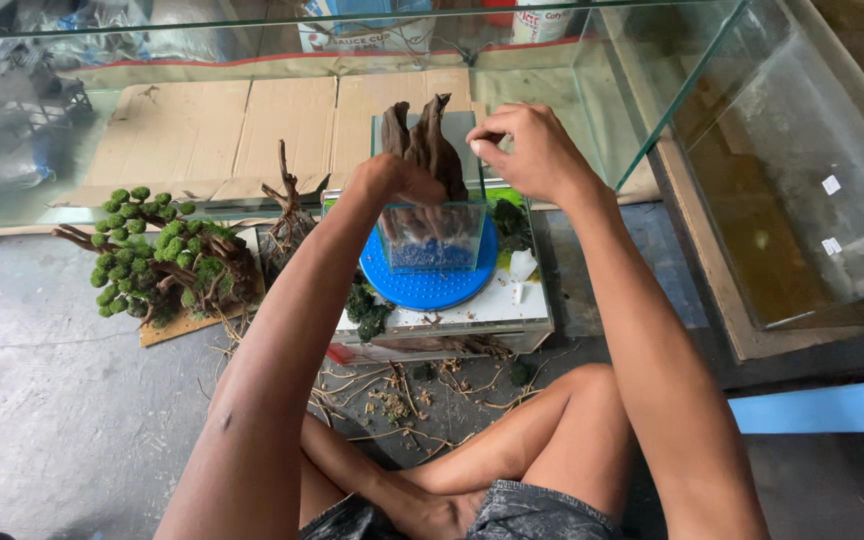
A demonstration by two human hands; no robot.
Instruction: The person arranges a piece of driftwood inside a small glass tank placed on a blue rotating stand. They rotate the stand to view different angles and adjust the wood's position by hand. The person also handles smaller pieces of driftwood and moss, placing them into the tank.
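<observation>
A small glass tank [432, 238] with dark blue gravel in its bottom stands on a round blue turntable [422, 285]. A dark piece of driftwood [424, 140] rises upright out of the tank. My left hand [397, 180] grips the driftwood low down, at the tank's rim. My right hand [530, 150] is at the driftwood's upper right side, fingers pinched close by the wood. Whether the right fingers touch the wood is unclear.
A moss-covered bonsai driftwood [167, 260] on a board lies to the left, with a bare branch [287, 200] beside it. Large empty glass aquariums [792, 180] stand at the right and back. Moss clumps [367, 310] and twig scraps [402, 390] lie near my crossed legs.
</observation>
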